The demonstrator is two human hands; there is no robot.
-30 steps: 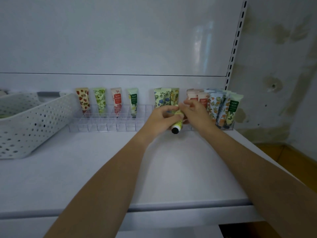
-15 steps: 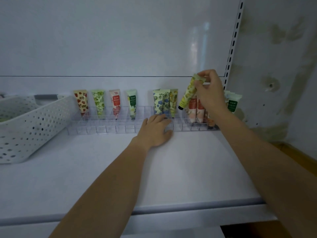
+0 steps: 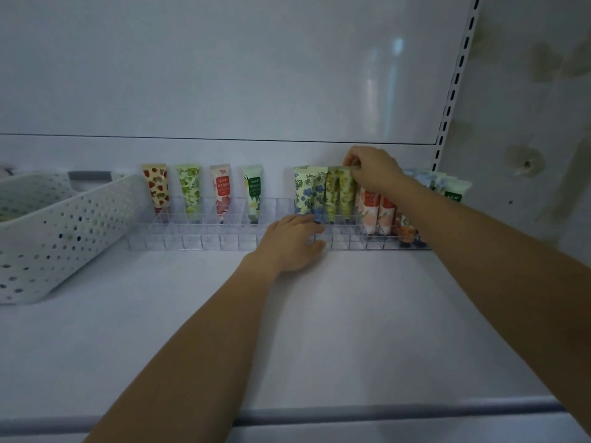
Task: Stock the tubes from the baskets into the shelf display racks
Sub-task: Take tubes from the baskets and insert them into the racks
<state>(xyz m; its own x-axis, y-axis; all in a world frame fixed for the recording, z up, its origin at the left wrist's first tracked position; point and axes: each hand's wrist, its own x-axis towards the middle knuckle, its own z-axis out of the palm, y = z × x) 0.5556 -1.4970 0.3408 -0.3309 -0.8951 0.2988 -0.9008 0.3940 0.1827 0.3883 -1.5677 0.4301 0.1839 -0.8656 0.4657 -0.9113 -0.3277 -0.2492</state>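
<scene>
Change, tube: half a second ago the right hand held it tilted in the air above the rack. Now the yellow-green tube stands upright in the clear rack, cap down.
Change, right hand: it has come down and moved a little toward the left hand.
Change, left hand: it is in almost the same place as half a second ago. One second ago both hands were together at the tube, in front of the rack.
Right hand: the right hand pinches the flat top edge of the yellow-green tube between thumb and fingertips.
Left hand: the left hand lies palm down on the shelf, fingers relaxed and holding nothing. The fingertips touch the front wall of the rack.
Rack, under the right hand: the pinched tube touches a second yellow tube of the same pattern, on the side of the left hand.
Rack, behind the left fingertips: two blue-flower tubes stand close together.
Rack, below the right wrist: two peach tubes stand side by side. Behind the forearm there are more tubes, partly hidden; one is a pale tube with a green label.
Rack, beyond the left hand: four single tubes stand in the back row, apart from each other: a strawberry tube, a leaf tube, a red tube and a green-label tube.
Basket: the white basket with holes stands on the shelf far outside the left hand, its corner just beside the end of the rack. Its inside is mostly hidden, so I cannot tell what it holds.
</scene>
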